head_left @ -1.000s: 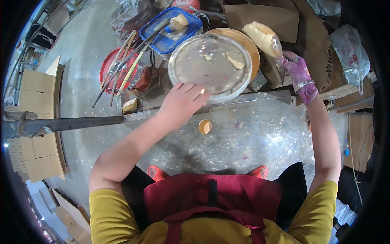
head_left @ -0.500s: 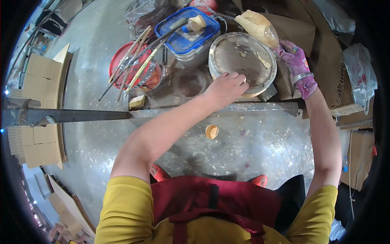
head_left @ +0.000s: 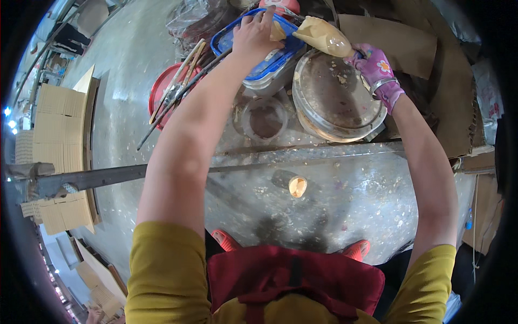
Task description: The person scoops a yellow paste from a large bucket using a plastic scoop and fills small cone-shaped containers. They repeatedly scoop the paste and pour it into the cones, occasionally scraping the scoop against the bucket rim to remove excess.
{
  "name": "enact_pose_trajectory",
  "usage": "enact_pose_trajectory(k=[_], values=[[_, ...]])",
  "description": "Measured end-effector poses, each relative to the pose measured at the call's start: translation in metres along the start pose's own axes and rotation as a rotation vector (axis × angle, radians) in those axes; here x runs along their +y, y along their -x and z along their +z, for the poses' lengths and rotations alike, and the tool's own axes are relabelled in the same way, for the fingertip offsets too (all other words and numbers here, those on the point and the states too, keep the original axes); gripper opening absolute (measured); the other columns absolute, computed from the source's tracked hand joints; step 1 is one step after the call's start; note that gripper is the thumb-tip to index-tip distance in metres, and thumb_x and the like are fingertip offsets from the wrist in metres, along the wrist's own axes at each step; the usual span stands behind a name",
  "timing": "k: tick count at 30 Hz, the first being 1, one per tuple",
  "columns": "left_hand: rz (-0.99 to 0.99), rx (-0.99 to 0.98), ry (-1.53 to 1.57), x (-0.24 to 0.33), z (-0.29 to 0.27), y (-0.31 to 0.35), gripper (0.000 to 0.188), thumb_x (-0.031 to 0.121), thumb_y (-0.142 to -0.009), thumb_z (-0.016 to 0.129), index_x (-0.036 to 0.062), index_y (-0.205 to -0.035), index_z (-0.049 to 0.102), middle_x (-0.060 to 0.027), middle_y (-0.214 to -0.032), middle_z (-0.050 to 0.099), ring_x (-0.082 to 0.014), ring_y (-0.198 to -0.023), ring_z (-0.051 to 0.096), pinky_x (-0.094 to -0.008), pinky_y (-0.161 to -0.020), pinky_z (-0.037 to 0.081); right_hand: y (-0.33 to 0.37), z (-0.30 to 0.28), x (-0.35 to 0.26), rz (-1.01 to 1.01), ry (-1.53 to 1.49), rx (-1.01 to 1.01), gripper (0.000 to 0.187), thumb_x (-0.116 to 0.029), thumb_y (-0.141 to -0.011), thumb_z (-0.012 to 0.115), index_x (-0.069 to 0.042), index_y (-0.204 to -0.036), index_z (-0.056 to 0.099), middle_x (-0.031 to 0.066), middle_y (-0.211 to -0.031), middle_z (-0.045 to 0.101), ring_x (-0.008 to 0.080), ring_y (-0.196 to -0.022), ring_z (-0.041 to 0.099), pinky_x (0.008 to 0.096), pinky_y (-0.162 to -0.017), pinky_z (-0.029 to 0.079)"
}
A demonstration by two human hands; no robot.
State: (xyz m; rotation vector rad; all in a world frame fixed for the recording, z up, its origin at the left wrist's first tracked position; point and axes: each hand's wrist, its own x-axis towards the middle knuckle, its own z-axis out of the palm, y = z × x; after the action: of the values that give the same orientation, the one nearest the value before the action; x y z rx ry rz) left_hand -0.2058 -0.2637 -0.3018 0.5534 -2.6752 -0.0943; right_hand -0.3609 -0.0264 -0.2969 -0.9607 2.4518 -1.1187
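My bare left hand (head_left: 254, 38) reaches over the blue lid (head_left: 261, 71) of a translucent tub. Its fingers and thumb are spread around a small beige-coated piece (head_left: 278, 32) on the lid; no firm grip on it shows. My right hand (head_left: 376, 70), in a pink flowered glove, is closed on the narrow end of a clear plastic bottle (head_left: 326, 39) smeared with beige paste. The bottle lies tilted above a round, stained bucket lid (head_left: 340, 92).
Sticks (head_left: 186, 81) lie across a red lid (head_left: 164, 89) on the left. An empty-looking round tub (head_left: 264, 120) stands near the bench edge. A small beige cup (head_left: 297, 186) is on the floor, and cardboard (head_left: 386, 43) is at the back right.
My left hand has moved from the round bucket lid up and left to the small piece on the blue lid. My right hand still holds the bottle, now tilted more level.
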Motion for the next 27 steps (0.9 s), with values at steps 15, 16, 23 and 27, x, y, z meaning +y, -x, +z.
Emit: enact_pose_trajectory(k=[15, 16, 23, 27], values=[[0.204, -0.248, 0.362, -0.037, 0.012, -0.013, 0.101, 0.017, -0.067, 0.081, 0.0109, -0.146, 0.019, -0.0196, -0.100, 0.064, -0.0389, -0.094, 0.060, -0.0451, -0.079, 0.047, -0.008, 0.034, -0.028, -0.055, 0.262, -0.074, 0.042, -0.018, -0.077, 0.072, -0.009, -0.116, 0.060, 0.0156, -0.100, 0.066, 0.0321, -0.094, 0.063, 0.0390, -0.084, 0.049], [0.198, -0.259, 0.377, -0.037, 0.012, -0.013, 0.101, 0.018, -0.068, 0.080, 0.0120, -0.147, 0.018, -0.0207, -0.104, 0.063, -0.0394, -0.099, 0.060, -0.0455, -0.082, 0.047, -0.009, 0.033, -0.025, -0.095, 0.327, -0.080, 0.043, -0.018, -0.077, 0.071, -0.009, -0.117, 0.060, 0.0158, -0.103, 0.065, 0.0330, -0.096, 0.062, 0.0396, -0.085, 0.048], [-0.172, -0.153, 1.444, -0.043, -0.017, 0.038, 0.087, -0.006, -0.078, 0.063, 0.0188, -0.149, 0.019, -0.0056, -0.153, 0.026, -0.0250, -0.132, 0.035, -0.0373, -0.099, 0.041, -0.007, 0.031, -0.001, -0.267, 0.454, -0.040, 0.048, -0.018, -0.078, 0.070, -0.005, -0.122, 0.055, 0.0166, -0.113, 0.059, 0.0345, -0.100, 0.059, 0.0388, -0.087, 0.047], [-0.273, -0.377, 1.812, -0.036, -0.056, 0.078, 0.083, -0.007, -0.081, 0.058, 0.0213, -0.149, 0.021, -0.0070, -0.153, 0.025, -0.0253, -0.131, 0.038, -0.0364, -0.100, 0.040, -0.002, 0.029, -0.020, -0.073, 0.288, -0.146, 0.047, -0.016, -0.078, 0.071, -0.005, -0.121, 0.056, 0.0168, -0.111, 0.060, 0.0352, -0.103, 0.058, 0.0387, -0.088, 0.046]])
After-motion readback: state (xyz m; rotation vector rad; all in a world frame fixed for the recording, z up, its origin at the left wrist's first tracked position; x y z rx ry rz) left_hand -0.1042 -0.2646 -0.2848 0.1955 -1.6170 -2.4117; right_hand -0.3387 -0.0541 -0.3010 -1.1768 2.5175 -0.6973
